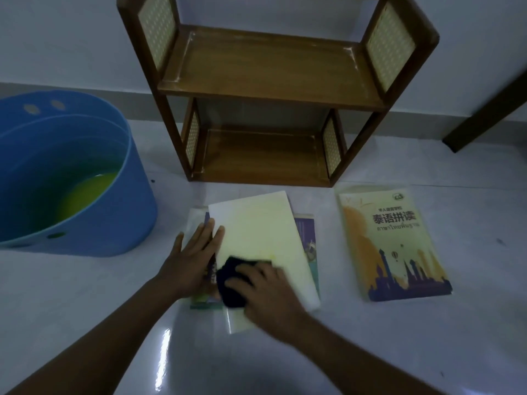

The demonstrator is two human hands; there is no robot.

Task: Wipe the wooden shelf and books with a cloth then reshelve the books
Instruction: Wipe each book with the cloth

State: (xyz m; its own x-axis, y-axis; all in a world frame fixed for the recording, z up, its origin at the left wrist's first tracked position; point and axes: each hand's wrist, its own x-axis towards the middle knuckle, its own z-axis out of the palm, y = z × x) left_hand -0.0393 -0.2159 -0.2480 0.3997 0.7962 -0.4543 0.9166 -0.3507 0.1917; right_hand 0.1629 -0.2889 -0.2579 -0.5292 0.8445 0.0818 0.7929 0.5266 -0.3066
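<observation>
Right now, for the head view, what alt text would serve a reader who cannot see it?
A person's right hand presses a dark cloth onto a pale plain-covered book topping a small pile on the floor, while the left hand lies flat steadying the pile. Behind stands an empty two-tier wooden shelf, with a blue plastic tub of yellowish liquid left and a yellow skyline-cover book right.
</observation>
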